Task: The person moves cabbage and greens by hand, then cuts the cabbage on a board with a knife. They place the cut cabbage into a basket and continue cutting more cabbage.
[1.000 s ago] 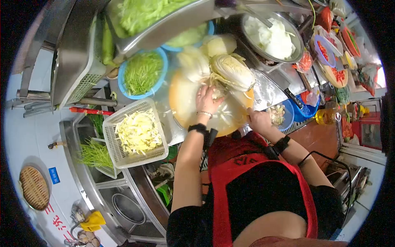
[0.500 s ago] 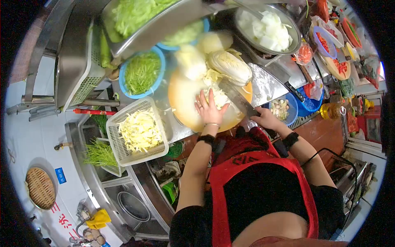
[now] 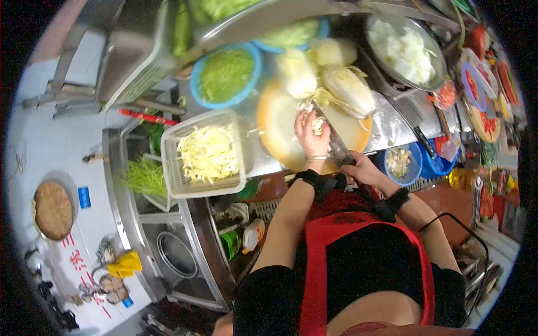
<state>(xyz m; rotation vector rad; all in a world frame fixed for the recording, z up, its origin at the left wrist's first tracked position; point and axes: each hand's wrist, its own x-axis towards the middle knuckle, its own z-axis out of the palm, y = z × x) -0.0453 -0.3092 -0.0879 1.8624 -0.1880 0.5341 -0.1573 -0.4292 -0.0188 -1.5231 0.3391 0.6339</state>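
My right hand (image 3: 361, 169) grips a cleaver (image 3: 337, 144), its blade tilted over the round cutting board (image 3: 276, 131). On the board, my left hand (image 3: 311, 137) curls around a bunch of chopped napa cabbage (image 3: 318, 124), close against the blade. Part of that bunch is hidden by the fingers. Just beyond the hands lie a whole napa cabbage (image 3: 350, 92) and a pale cabbage piece (image 3: 297, 74), with another pale piece (image 3: 332, 52) behind. To the left stands a white plastic basket (image 3: 240, 162) of cut cabbage.
Blue basins hold shredded greens (image 3: 228, 74) and garlic-like pieces (image 3: 399, 162). A steel bowl (image 3: 440, 78) of white chunks stands at the back right, near a second knife (image 3: 424, 140). A steel sink unit (image 3: 193, 238) is at lower left.
My left hand has gone from lying spread on the cabbage to curling around it. The cleaver blade has come alongside that hand. The whole view has shifted, with things appearing further right.
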